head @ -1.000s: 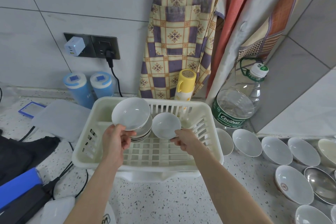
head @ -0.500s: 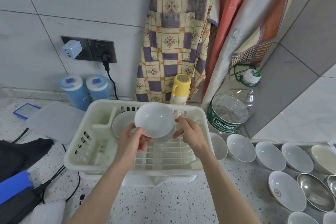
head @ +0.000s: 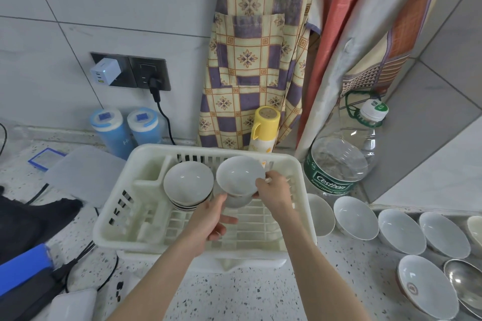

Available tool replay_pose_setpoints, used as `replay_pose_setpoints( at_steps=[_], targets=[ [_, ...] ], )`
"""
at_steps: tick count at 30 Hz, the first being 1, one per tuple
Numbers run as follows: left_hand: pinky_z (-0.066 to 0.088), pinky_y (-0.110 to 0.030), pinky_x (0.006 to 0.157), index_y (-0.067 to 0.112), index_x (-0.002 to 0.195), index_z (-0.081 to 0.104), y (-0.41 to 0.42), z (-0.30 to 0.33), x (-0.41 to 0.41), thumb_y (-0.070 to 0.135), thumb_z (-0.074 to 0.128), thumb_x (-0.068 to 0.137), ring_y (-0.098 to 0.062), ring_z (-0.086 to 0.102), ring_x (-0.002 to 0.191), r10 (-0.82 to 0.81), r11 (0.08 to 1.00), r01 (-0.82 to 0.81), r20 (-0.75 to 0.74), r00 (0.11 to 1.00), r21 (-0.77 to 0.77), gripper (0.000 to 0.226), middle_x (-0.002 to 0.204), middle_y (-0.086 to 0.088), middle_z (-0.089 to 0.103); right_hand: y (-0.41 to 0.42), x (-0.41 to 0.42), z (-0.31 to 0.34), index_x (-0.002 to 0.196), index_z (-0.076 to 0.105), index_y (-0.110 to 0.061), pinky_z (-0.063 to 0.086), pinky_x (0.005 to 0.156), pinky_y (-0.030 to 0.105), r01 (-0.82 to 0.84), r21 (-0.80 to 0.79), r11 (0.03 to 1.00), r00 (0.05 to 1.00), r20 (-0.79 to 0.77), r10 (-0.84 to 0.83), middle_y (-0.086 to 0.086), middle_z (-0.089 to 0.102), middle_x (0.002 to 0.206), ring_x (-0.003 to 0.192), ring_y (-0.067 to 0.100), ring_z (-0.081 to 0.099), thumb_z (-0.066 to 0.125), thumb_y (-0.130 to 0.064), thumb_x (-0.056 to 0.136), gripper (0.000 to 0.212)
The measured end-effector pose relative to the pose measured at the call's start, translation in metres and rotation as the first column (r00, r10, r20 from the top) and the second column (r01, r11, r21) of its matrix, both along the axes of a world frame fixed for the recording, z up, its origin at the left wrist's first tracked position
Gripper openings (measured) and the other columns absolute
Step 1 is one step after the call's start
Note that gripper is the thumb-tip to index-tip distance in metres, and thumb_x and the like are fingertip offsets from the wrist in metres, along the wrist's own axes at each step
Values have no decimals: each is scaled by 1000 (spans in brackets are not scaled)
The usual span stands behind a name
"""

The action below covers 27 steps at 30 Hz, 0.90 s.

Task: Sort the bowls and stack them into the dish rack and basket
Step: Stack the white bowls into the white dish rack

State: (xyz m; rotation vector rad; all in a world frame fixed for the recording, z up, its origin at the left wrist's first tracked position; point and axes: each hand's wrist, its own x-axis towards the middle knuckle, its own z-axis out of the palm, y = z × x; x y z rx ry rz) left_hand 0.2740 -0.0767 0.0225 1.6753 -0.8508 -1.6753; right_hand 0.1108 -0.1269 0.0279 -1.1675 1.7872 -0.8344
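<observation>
Currently, scene: a white plastic dish rack point(head: 125, 219) is being carried by a speckled tabletop point(head: 234, 294), against a grey tiled wall.
Right hand: the right hand point(head: 276, 194) is being held over the rack, its fingers point(head: 262, 180) being pinched on the right rim of a small white bowl point(head: 240, 174).
Held bowl: it is being kept tilted, its opening facing the camera, just above another small bowl point(head: 236, 200) that is being partly hidden beneath it.
Left hand: the left hand point(head: 208, 219) is being held just under and in front of the lower bowl; its fingers are being kept loosely curled, a fingertip lying against the bowl's edge, and whether anything is being grasped cannot be told.
Stack in rack: a stack of white bowls point(head: 188, 185) with dark-striped sides is being leaned on its edge in the rack, just left of the held bowl, beside the rack's divider.
Bowls outside: a row of white bowls point(head: 356, 217) is being shown on the tabletop right of the rack; nearer the camera, a bowl with a brown emblem point(head: 425, 286) and a metal bowl point(head: 464, 284) are being shown side by side.
Behind rack: a yellow-capped bottle point(head: 263, 128), two blue canisters point(head: 125, 128) and a large clear water jug point(head: 341, 161) are being shown standing.
Wall: a white charger point(head: 105, 74) and a black plug point(head: 154, 86) are being shown seated in the sockets; a checked apron point(head: 255, 55) is being shown hanging.
</observation>
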Motion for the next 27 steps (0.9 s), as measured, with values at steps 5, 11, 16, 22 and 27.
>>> replay_pose_setpoints(
  at_steps=[5, 11, 16, 22, 27],
  targets=[
    [25, -18, 32, 17, 112, 53, -6, -10, 4, 47, 52, 95, -10, 44, 36, 31, 993, -22, -73, 997, 120, 35, 86, -12, 78, -2, 7, -13, 112, 59, -10, 49, 73, 32, -23, 51, 998, 987, -159, 31, 6, 70, 90, 91, 27, 62, 49, -20, 87, 29],
    [23, -16, 29, 19, 110, 52, -13, -19, -4, 40, 55, 96, -8, 42, 36, 92, 978, -63, -137, 986, 201, 25, 86, -14, 78, -3, 10, -20, 114, 57, -9, 49, 76, 35, -44, 87, 995, 961, -267, 66, 9, 67, 102, 94, 30, 60, 48, -23, 87, 32],
    [23, -16, 30, 19, 108, 54, -18, -27, -10, 30, 57, 94, -9, 45, 35, 200, 967, -176, -119, 973, 187, 18, 84, -16, 78, -4, 11, -23, 101, 56, -8, 41, 65, 31, -67, 96, 993, 946, -312, 94, 6, 67, 88, 81, 29, 57, 47, -23, 87, 23],
    [21, -14, 32, 13, 94, 57, -19, -30, -17, 16, 52, 93, -6, 46, 32, 249, 963, -234, -111, 962, 132, 6, 71, -11, 72, -3, 12, -24, 118, 53, -12, 50, 76, 35, -74, 119, 990, 935, -338, 110, 8, 71, 97, 91, 29, 62, 45, -26, 88, 34],
    [23, -13, 32, 14, 95, 58, -19, -32, -20, 13, 52, 95, -6, 50, 33, 278, 955, -260, -130, 952, 141, 6, 71, -11, 72, -4, 11, -24, 121, 52, -15, 50, 75, 34, -79, 125, 989, 927, -355, 119, 7, 71, 96, 90, 29, 61, 42, -30, 91, 35]
  ],
)
